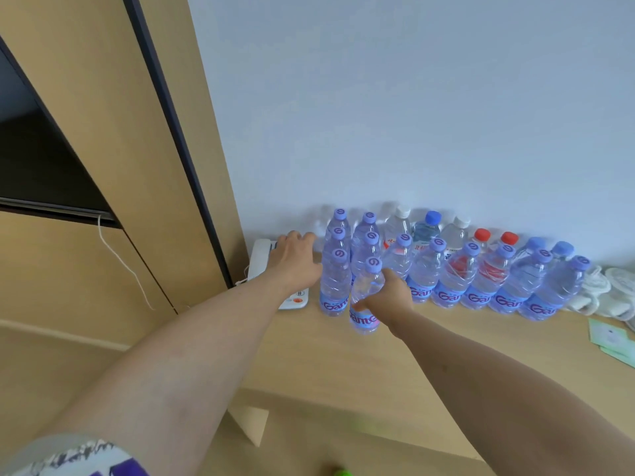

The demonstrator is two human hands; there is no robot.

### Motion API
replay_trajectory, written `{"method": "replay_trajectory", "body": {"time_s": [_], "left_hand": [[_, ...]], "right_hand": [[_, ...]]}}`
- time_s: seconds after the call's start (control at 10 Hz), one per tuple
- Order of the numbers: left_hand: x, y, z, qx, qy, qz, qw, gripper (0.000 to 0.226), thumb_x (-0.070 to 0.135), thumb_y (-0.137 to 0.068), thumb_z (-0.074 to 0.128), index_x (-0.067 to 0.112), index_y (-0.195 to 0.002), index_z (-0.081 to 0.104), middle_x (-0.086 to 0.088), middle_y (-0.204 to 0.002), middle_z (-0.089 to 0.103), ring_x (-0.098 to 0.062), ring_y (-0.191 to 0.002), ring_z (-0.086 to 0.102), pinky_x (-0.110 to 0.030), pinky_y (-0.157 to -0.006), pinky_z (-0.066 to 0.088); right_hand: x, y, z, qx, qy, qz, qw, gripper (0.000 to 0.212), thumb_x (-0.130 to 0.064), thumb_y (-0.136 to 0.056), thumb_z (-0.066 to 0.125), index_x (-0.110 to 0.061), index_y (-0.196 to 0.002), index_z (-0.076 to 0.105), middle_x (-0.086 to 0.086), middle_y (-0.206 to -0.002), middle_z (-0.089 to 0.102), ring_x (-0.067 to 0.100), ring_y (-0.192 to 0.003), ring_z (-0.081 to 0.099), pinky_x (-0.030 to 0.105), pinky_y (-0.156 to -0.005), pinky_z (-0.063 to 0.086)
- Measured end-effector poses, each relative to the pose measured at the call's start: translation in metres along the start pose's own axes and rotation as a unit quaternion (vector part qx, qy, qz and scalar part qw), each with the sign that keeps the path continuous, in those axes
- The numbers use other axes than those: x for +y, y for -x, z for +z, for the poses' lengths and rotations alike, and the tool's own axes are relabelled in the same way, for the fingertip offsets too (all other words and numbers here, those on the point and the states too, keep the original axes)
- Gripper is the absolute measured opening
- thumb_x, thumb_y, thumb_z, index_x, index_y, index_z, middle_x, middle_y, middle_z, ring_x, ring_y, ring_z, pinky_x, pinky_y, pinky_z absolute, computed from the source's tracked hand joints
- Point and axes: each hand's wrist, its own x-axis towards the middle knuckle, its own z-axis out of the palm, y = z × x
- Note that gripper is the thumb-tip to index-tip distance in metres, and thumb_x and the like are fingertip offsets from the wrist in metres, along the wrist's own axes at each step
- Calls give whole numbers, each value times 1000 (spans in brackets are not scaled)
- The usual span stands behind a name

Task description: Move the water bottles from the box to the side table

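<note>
Several clear water bottles with purple caps and purple labels (450,286) stand in rows on the wooden side table (429,345), against the white wall. My right hand (390,295) grips one purple-capped bottle (367,297) at the front of the group, slightly tilted, its base on or just above the tabletop. My left hand (295,259) hovers over a white telephone, fingers spread, just left of the leftmost column of bottles (335,283). Behind stand bottles with white, blue and red caps (481,237). A cardboard box flap (251,424) shows at the bottom.
A white telephone (261,262) with a cord lies at the table's left end beside a tall wooden cabinet (137,166). White rope-like cloth items (604,293) and pale green paper packets (611,338) lie at the right end.
</note>
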Motion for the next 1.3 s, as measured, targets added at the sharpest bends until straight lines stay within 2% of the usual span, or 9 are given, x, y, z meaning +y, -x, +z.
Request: {"method": "replay_trajectory", "body": {"time_s": [0.1,0.2,0.3,0.4,0.5,0.7,0.9,1.1,1.3], "left_hand": [[0,-11,2,-5,-9,1,1000,50,35,-93,62,15,-137,49,-14,-137,48,-35,-130,41,-46,-100,46],[2,-21,5,-11,-4,6,1000,50,32,-94,61,14,-139,48,-13,-140,47,-34,-131,40,-45,-100,45],[4,-28,9,-17,6,9,1000,51,28,-93,60,14,-140,47,-13,-139,47,-33,-131,39,-44,-100,45],[6,-34,13,-23,10,14,1000,53,24,-91,60,14,-141,47,-14,-140,46,-34,-132,39,-42,-99,43],[9,-39,16,-27,12,19,999,57,21,-89,61,14,-143,46,-13,-141,46,-33,-132,39,-41,-98,44],[12,-44,20,-27,15,29,999,56,20,-89,62,15,-142,47,-13,-140,47,-33,-131,40,-41,-100,45],[15,-40,17,-44,8,32,998,56,18,-88,61,15,-143,47,-12,-138,47,-32,-131,40,-40,-98,45],[24,-32,2,-47,-11,47,998,60,19,-88,60,17,-146,45,-11,-138,46,-32,-131,39,-42,-97,47],[45,-20,-16,-25,-36,78,996,54,20,-88,61,17,-140,49,-12,-136,46,-34,-130,41,-42,-98,45]], "right_hand": [[-4,-14,3,-12,-35,20,999,67,0,-65,87,-15,-122,57,-2,-98,64,26,-95,64,43,-79,59],[-6,-27,4,-12,-34,25,999,63,14,-71,75,-12,-125,55,-7,-86,55,14,-74,54,28,-52,46],[1,-35,5,-12,-22,28,999,59,16,-73,71,-9,-124,52,2,-93,57,20,-78,55,27,-50,42],[7,-41,8,-9,-26,24,999,62,16,-74,68,-12,-128,52,13,-121,56,30,-94,57,29,-53,46],[8,-47,9,-10,-31,11,999,67,17,-75,61,-13,-134,54,13,-128,55,35,-106,59,40,-66,57],[11,-54,7,21,3,8,1000,47,14,-73,58,-10,-113,63,12,-95,68,31,-82,66,52,-73,62],[7,-52,11,35,30,22,999,64,15,-76,60,-20,-127,43,0,-86,48,21,-74,56,53,-73,61],[-3,-41,-6,4,98,5,995,85,5,-77,73,-20,-148,34,9,-105,59,31,-97,59,41,-76,54],[-31,-16,-44,20,149,-59,987,100,-18,-71,91,-19,-154,34,11,-140,55,34,-129,53,44,-98,50]]}}
